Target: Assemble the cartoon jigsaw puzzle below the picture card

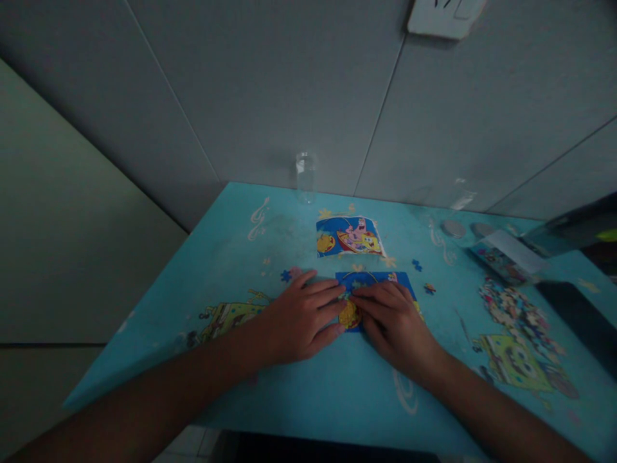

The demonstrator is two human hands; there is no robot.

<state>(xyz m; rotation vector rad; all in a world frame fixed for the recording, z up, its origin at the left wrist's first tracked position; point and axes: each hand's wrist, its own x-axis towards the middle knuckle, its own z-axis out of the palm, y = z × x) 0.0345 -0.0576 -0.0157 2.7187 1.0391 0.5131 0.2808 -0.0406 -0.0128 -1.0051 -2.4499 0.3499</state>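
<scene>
A partly assembled jigsaw puzzle, blue with a yellow round shape, lies flat on the table under my hands. My left hand rests at its left edge, fingers stretched and apart, fingertips touching the puzzle. Over the puzzle's middle and right, my right hand has bent fingers pressed together; anything between their tips is hidden. A lighter patch shows in the puzzle near those fingertips. Just behind lies a matching picture sheet with cartoon figures in a boat. Loose puzzle pieces lie left of the puzzle, and another piece lies to its right.
A heap of puzzle pieces lies at the right beside a dark flat object. Behind are a printed packet and a round grey lid. One clear cylinder stands against the wall. The blue table has printed cartoons.
</scene>
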